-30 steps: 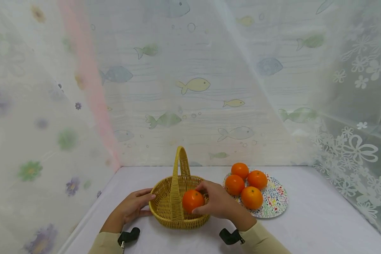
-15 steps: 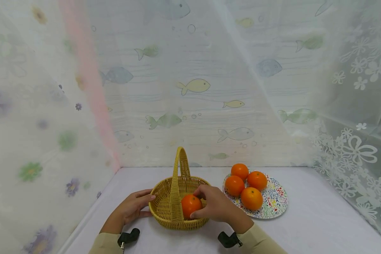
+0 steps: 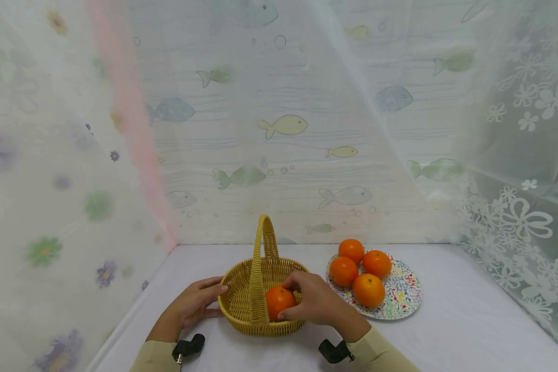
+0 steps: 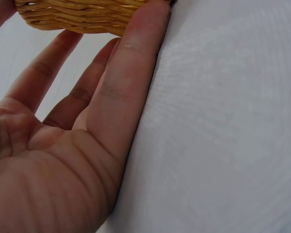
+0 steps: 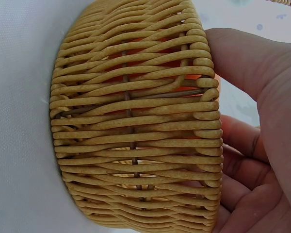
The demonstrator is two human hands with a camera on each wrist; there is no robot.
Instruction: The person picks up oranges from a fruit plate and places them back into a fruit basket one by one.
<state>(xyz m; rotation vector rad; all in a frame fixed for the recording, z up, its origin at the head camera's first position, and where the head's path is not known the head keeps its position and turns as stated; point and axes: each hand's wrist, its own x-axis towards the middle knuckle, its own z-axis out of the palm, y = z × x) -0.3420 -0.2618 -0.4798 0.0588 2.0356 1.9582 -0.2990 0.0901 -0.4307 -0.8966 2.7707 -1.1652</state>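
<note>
A yellow wicker basket [image 3: 244, 326] with a tall arched handle stands on the white cloth. My left hand [image 3: 192, 305] holds its left end, thumb on the rim; in the left wrist view the extended fingers [image 4: 119, 92] reach the woven wall from below. My right hand [image 3: 313, 299] reaches over the right rim and grips an orange [image 3: 279, 302] low inside the basket, right of the handle. From the right wrist camera the basket wall [image 5: 136, 126] hides most of that orange, with only bits of its colour showing through the weave.
Right of the basket lies a round plate [image 3: 406, 294] with a multicoloured speckled pattern. Several oranges [image 3: 369, 290] sit together on its left part. A fish-print curtain [image 3: 283, 181] hangs behind the table, and flowered sheets close off both sides.
My right hand has lowered the orange a little deeper into the basket and slightly left; over the last half second it barely moves. The left hand and basket stay put.
</note>
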